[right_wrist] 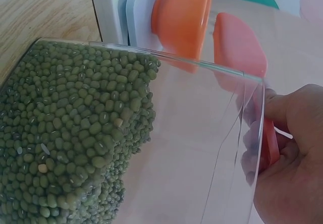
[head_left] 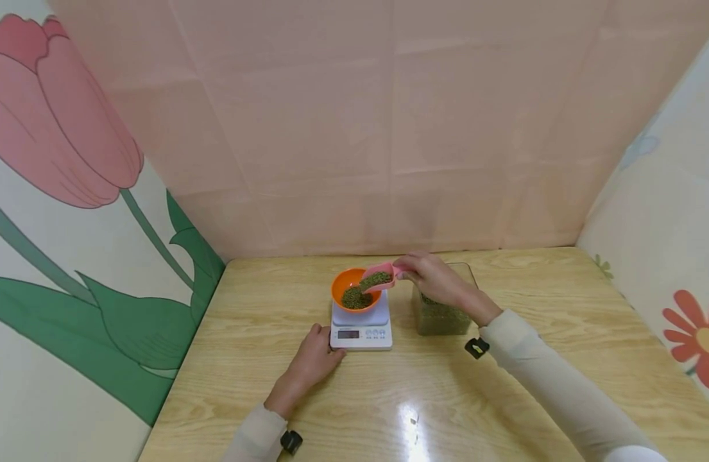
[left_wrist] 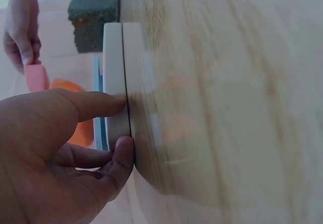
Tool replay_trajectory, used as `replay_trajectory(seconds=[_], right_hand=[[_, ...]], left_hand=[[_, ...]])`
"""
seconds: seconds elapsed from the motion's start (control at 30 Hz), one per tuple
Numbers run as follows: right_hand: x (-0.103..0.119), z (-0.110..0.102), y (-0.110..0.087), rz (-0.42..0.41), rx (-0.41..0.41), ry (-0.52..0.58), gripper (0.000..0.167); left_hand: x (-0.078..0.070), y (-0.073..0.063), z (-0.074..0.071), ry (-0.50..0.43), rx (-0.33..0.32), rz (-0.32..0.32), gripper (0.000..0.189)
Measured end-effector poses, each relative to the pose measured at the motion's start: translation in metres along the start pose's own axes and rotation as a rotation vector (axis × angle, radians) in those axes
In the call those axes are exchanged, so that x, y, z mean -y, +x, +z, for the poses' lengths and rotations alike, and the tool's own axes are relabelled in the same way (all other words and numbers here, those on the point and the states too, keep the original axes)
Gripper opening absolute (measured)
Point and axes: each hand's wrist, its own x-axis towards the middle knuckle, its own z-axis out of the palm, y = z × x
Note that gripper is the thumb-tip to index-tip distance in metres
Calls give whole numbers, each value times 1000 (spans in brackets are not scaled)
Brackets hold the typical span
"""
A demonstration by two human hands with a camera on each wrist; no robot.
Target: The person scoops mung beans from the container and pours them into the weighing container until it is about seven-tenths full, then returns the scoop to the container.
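My right hand [head_left: 437, 277] grips the handle of a pink scoop [right_wrist: 241, 45] loaded with green mung beans [head_left: 376, 280]. The scoop is tilted over the right rim of an orange bowl [head_left: 338, 287], which has a heap of mung beans in it. Under the bowl is a white digital kitchen scale [head_left: 361, 344]; its display digits are too small to read. Thumb and curled fingers of my left hand [head_left: 315, 359] hold the scale's front left corner, as the left wrist view [left_wrist: 60, 153] also shows.
Right of the scale stands a clear container [head_left: 443, 324] of mung beans, under my right forearm. The wooden table [head_left: 262, 301] meets a pink cloth backdrop [head_left: 331, 218] at the back. Panels with painted flowers flank both sides.
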Motion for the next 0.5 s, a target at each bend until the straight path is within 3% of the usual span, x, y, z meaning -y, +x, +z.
replay_trajectory(seconds=[0.5], right_hand=[[4,-1,0,-8,8,-36,26]], left_hand=[[0,-1,-1,-4,-2,-4,42]])
